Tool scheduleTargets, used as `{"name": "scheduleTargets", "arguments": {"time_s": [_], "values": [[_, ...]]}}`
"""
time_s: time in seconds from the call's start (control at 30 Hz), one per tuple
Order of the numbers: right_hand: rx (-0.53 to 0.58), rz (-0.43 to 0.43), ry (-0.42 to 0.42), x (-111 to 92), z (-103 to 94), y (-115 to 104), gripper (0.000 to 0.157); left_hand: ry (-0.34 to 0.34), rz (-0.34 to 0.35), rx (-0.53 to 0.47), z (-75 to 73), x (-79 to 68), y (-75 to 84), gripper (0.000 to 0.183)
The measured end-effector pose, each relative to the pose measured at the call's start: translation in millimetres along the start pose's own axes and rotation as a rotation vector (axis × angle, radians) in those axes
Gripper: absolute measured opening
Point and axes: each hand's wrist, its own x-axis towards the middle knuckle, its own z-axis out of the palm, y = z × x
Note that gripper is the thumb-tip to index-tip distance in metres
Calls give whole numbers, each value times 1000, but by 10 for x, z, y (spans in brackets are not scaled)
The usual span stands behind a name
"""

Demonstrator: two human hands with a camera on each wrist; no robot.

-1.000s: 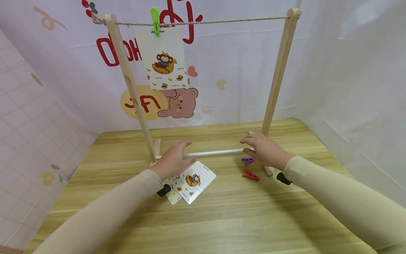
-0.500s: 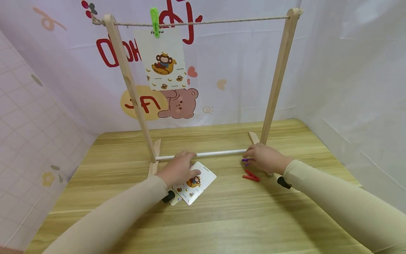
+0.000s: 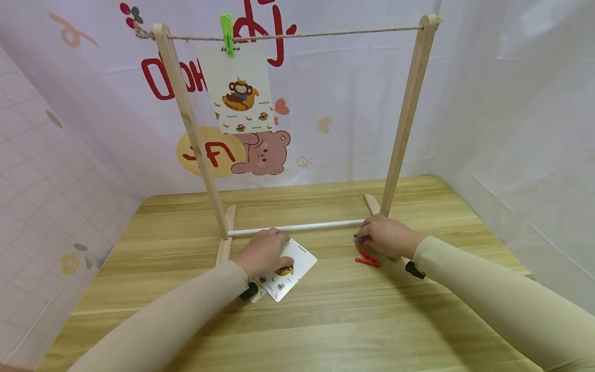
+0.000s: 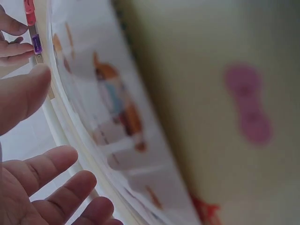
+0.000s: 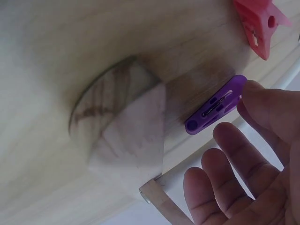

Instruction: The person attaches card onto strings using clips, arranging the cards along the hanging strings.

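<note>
My left hand [image 3: 265, 253] is over a white card [image 3: 301, 258] with a monkey-and-banana print, which overlaps another card on the table. In the left wrist view, its thumb and fingers are spread apart beside the printed card [image 4: 119, 101]. At the right foot of the wooden rack, my right hand [image 3: 388, 235] pinches one end of a purple clothespin [image 5: 215, 105] by thumb and finger, while the other fingers are loosely bent. Just in front of it lies a red clothespin [image 3: 368, 259]. A green clothespin [image 3: 226, 33] fixes a matching monkey card [image 3: 239, 67] to the string.
Two wooden posts [image 3: 406, 121] hold up the string [image 3: 325, 34], and a white rod [image 3: 311, 226] joins them low down. The rack stands on a wood-grain table [image 3: 325, 330]. Behind it hangs a printed white curtain [image 3: 353, 103].
My right hand has come down and closed on the purple clothespin. My left hand has lowered over the cards, shifting slightly right and towards me.
</note>
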Motion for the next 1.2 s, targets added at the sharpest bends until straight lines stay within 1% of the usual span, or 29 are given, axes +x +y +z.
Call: {"name": "scheduleTargets", "arguments": {"time_s": [0.2,0.37,0.53,0.63,0.87,1.03,1.2], "values": [[-25,16,-23,12,-6,-19,20,-18,3,23,-3,-7,7,61],[-33,17,-13,11,11,-29,19,-34,-4,24,-4,-5,19,61],[-32,23,-13,4,20,-38,19,-37,-18,14,0,-5,37,63],[-23,30,-8,0,12,-48,19,-34,-14,12,4,-2,47,64],[-18,41,-23,17,37,-39,18,-44,-9,15,20,8,49,60],[-36,21,-20,31,92,-6,13,-45,-4,22,28,26,47,60],[-31,-2,-8,24,98,-7,10,-60,-20,12,22,46,63,62]]}}
